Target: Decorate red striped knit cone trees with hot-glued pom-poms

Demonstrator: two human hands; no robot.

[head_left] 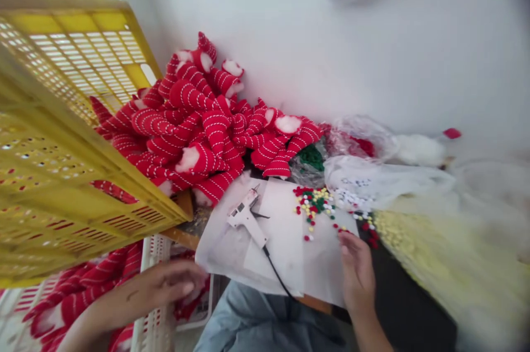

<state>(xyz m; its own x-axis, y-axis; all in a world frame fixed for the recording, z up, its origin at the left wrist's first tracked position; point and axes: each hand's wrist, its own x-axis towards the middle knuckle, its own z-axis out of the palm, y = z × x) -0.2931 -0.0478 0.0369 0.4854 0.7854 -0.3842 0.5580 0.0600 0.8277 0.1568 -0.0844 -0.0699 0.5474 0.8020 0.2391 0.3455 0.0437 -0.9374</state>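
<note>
Nearest to the camera, left hand (171, 284) hangs over the white basket (155, 308) w/ red striped pieces, fingers loosely curled, holding nothing I can see. Right hand (356, 272) lies flat and open on the white paper (285, 241), fingertips just beside the small pom-poms (315, 204). Glue gun (247, 217) rests untouched between. Behind, pile of striped hats (207, 126) at the wall. Step seems picking a pom-pom; next needs a fine pinch, approx. one piece only.

Bright, flat light, soft focus all over.
White wall (414, 37) glows evenly; shadows faint; the corners smear and bend, worst at the right edge.
</note>
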